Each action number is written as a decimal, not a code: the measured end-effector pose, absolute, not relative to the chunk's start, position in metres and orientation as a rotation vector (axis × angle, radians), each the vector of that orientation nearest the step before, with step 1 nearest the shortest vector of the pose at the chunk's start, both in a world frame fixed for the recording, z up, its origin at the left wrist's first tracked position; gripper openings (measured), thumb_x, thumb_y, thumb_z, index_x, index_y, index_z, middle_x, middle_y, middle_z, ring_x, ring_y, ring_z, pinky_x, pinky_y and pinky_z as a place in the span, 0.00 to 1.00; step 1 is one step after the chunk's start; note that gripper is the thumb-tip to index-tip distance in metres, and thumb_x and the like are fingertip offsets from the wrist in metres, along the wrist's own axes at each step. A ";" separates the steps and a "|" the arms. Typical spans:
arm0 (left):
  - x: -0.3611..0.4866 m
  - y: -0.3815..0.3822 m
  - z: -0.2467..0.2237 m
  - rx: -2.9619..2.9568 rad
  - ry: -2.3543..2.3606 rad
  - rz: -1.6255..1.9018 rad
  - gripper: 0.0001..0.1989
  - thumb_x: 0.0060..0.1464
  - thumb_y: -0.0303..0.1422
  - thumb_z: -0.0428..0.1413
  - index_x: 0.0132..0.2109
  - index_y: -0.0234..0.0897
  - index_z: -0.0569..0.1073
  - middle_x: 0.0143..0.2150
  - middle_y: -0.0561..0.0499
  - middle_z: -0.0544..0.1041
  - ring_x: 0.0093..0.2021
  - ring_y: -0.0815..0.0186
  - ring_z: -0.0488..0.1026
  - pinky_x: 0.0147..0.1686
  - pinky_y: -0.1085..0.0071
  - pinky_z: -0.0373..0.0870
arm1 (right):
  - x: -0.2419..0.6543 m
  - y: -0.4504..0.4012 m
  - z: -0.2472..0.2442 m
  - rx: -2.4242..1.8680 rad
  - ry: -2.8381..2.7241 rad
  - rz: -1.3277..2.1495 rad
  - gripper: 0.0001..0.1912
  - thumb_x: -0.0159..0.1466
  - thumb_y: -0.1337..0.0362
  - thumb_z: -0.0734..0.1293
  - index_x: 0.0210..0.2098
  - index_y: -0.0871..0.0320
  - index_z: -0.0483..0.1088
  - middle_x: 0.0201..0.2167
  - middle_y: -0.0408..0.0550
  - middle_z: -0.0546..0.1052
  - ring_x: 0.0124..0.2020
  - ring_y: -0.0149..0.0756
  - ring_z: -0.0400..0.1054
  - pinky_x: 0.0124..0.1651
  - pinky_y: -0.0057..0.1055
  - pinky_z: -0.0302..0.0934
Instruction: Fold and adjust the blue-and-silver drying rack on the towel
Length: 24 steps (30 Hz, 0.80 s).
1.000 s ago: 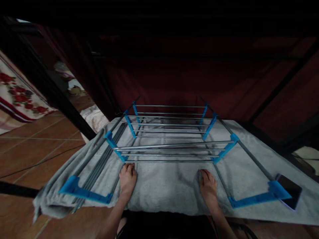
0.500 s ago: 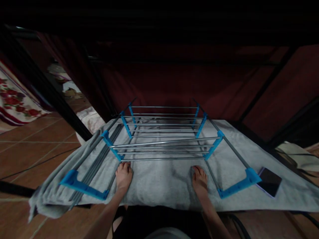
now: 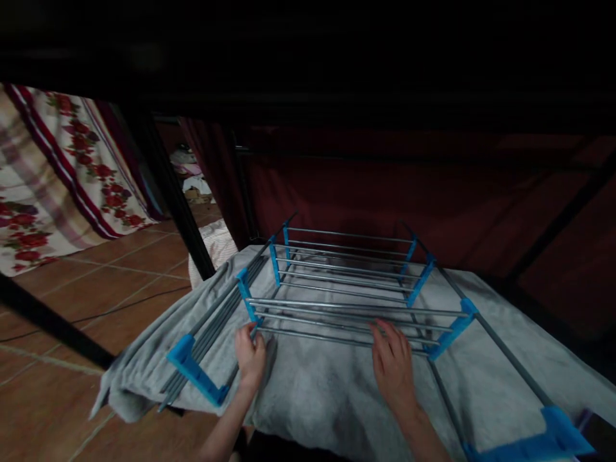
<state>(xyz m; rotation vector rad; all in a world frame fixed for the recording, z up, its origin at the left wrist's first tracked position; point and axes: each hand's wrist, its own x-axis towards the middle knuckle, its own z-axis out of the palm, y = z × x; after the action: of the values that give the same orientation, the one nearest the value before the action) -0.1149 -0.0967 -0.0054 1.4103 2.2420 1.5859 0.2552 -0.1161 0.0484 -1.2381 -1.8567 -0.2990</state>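
A metal drying rack (image 3: 356, 305) with grey tubes and blue plastic brackets lies on a grey blanket (image 3: 308, 385). My left hand (image 3: 250, 356) is at its left lower tube, close to a blue bracket (image 3: 248, 295). Its fingers are bent, with thumb and fingertips apart; whether they touch the tube is unclear. My right hand (image 3: 393, 362) reaches over the nearest crossbars, palm down, fingers stretched and slightly spread. Its fingertips overlap the bars, and I see nothing held in it.
Several loose grey rods (image 3: 206, 343) lie along the rack's left side. A dark bed post (image 3: 180, 205) stands at left, with a dark red curtain (image 3: 356, 192) behind. A flowered cloth (image 3: 77, 167) hangs over the tiled floor (image 3: 129, 282). A phone-like dark object (image 3: 599, 433) is partly visible at lower right.
Both hands have moved from the blanket up to the rack; the right one now reaches over the crossbars. My view has turned left, so the scene sits further right.
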 end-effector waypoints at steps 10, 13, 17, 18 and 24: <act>-0.143 -0.040 0.060 1.150 1.969 1.946 0.26 0.59 0.39 0.56 0.63 0.35 0.69 0.64 0.35 0.73 0.65 0.50 0.71 0.68 0.52 0.65 | 0.208 -0.044 0.103 -1.210 -2.193 -0.473 0.17 0.73 0.70 0.62 0.56 0.52 0.76 0.46 0.52 0.82 0.47 0.44 0.74 0.60 0.44 0.60; -0.142 -0.033 0.065 1.096 1.809 2.025 0.26 0.57 0.42 0.60 0.60 0.35 0.74 0.60 0.36 0.78 0.62 0.49 0.74 0.68 0.49 0.66 | 0.209 -0.040 0.111 -1.189 -2.178 -0.517 0.12 0.73 0.68 0.65 0.52 0.53 0.77 0.42 0.49 0.82 0.42 0.41 0.73 0.51 0.40 0.61; -0.141 -0.027 0.067 1.230 1.696 2.072 0.26 0.59 0.49 0.58 0.58 0.36 0.76 0.58 0.38 0.79 0.63 0.49 0.74 0.69 0.50 0.63 | 0.210 -0.040 0.116 -1.155 -2.151 -0.555 0.11 0.74 0.67 0.65 0.52 0.54 0.77 0.41 0.48 0.82 0.40 0.41 0.73 0.50 0.39 0.59; -0.141 -0.025 0.067 1.251 1.716 2.073 0.27 0.60 0.50 0.57 0.57 0.36 0.76 0.58 0.37 0.79 0.63 0.49 0.74 0.70 0.49 0.63 | 0.211 -0.040 0.117 -1.149 -2.146 -0.562 0.11 0.74 0.67 0.65 0.52 0.54 0.77 0.41 0.48 0.82 0.40 0.41 0.73 0.49 0.39 0.59; -0.139 -0.020 0.068 1.295 1.847 2.110 0.26 0.63 0.51 0.54 0.56 0.35 0.77 0.57 0.36 0.79 0.64 0.49 0.73 0.69 0.49 0.63 | 0.213 -0.037 0.119 -1.125 -2.146 -0.588 0.12 0.74 0.67 0.64 0.53 0.53 0.78 0.40 0.49 0.82 0.40 0.41 0.73 0.48 0.39 0.58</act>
<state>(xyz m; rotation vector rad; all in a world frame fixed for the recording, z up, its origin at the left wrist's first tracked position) -0.1394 -0.0199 0.0681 1.2955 1.8474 2.1099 0.2132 -0.0368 0.1190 -1.1253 -2.1458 -0.5882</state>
